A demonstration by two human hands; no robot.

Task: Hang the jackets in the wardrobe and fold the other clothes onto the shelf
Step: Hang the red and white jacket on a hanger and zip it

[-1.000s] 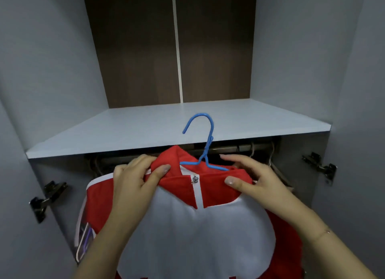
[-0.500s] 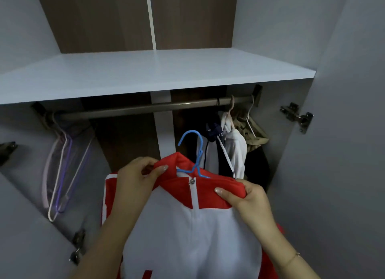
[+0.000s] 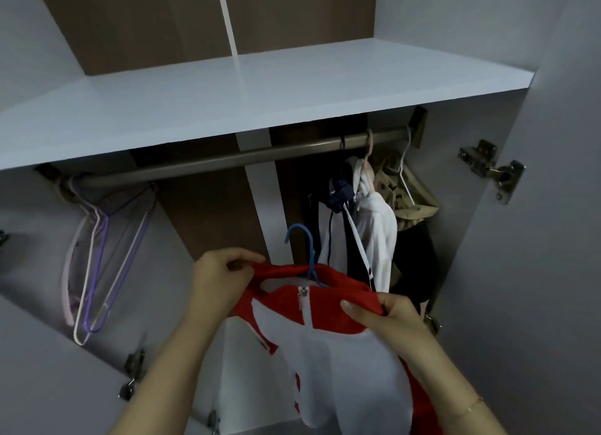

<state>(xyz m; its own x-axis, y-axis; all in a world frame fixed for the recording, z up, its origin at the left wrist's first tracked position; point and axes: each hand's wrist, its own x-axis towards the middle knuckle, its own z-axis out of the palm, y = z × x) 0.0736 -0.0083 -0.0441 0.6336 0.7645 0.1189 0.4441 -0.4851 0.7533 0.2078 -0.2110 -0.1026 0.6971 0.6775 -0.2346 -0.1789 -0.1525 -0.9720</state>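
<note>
**Red and white jacket on a blue hanger, held up below the wardrobe rail**

A person stands at an open wardrobe, seen from their own head height. Both hands hold a red and white jacket by its collar. The left hand has its fingers curled over the left edge of the collar, pinching the red cloth. The right hand grips the right side of the collar, thumb on top. Holding it at both shoulders probably keeps the jacket square on the hanger so it does not slide off.

Between the hands, a blue hanger rises out of the collar, its hook free and pointing up. It has not reached the rail, which runs across well above the hands, just under a white shelf. The hook appears to sit below a bare stretch of rail, likely the spot chosen for it.

Above and to the right of the right hand, other clothes already hang: a white hooded top, a dark garment, and a tan jacket. Far to the left of the left hand, several bare hangers in pale pink, purple and white are bunched at the rail's end.

The jacket's body hangs down in front of the person, zip closed.
</note>
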